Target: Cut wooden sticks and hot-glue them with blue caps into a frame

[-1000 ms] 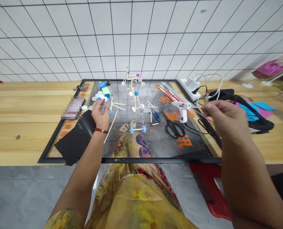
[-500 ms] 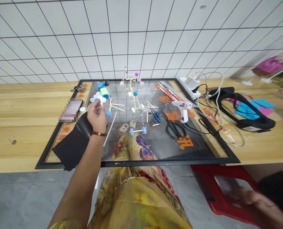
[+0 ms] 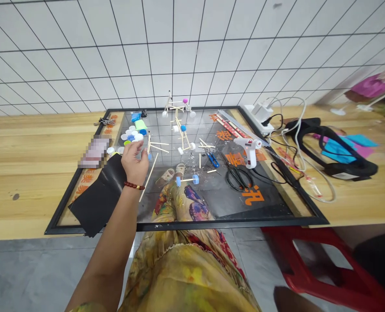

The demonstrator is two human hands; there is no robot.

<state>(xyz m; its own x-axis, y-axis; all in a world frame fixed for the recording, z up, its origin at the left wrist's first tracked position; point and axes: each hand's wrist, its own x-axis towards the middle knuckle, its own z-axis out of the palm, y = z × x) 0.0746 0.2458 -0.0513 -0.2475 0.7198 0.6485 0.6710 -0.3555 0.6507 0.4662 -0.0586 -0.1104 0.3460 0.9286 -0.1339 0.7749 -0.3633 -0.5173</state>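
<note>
My left hand (image 3: 134, 162) reaches over the left part of a black-framed glass pane (image 3: 186, 225) lying on a wooden bench. Its fingers are curled in a pinch, and a small white bottle cap (image 3: 143, 150) seems to sit between them. Just beyond the hand lies a cluster of white, blue and green bottle caps (image 3: 133, 133), with thin wooden sticks (image 3: 149, 173) beside the wrist. Only a dark sliver of my right hand (image 3: 289, 300) shows at the bottom edge, its fingers hidden.
On the glass are a stick-and-cap frame model (image 3: 179, 121), a small axle with blue caps (image 3: 187, 180), blue snips (image 3: 212, 158), black scissors (image 3: 237, 177), a white glue gun (image 3: 249, 149) and a black sheet (image 3: 98, 195). A power strip (image 3: 260, 116), cables and a black bag (image 3: 335, 147) lie right; a red stool (image 3: 312, 264) stands below.
My right hand has dropped from over the glue gun's cable down to the bottom edge. My left hand stays near the caps, shifted slightly lower and to the right.
</note>
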